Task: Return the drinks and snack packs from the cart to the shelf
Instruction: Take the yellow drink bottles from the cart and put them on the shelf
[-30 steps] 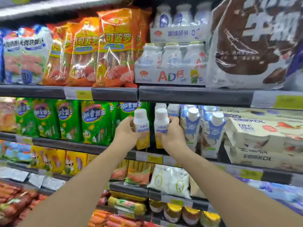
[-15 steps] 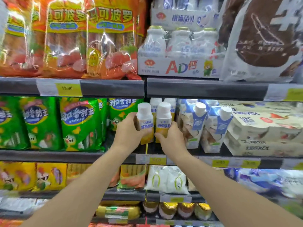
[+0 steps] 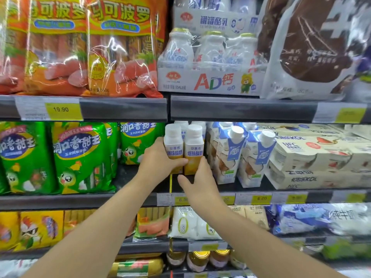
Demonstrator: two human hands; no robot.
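Two white-capped yoghurt drink bottles with yellow bottoms stand side by side on the middle shelf [image 3: 120,199], in front of more bottles of the same kind. My left hand [image 3: 158,164] is wrapped around the left bottle [image 3: 173,144], its thumb across the front. My right hand [image 3: 198,182] sits lower, at the foot of the right bottle [image 3: 194,148]. Its fingertips rest along that bottle's right side, and its thumb is spread away below the bottle. The cart is out of view.
Blue-and-white drink cartons [image 3: 226,155] stand close on the right, green snack bags [image 3: 80,155] on the left. Above are orange sausage packs [image 3: 120,47] and a bottle multipack [image 3: 210,63]. The shelf edge above [image 3: 241,108] hangs just over the bottle caps.
Both hands carried the two bottles inward and set them on the middle shelf. My right hand slid down and loosened its grip; the view moved closer to the shelf.
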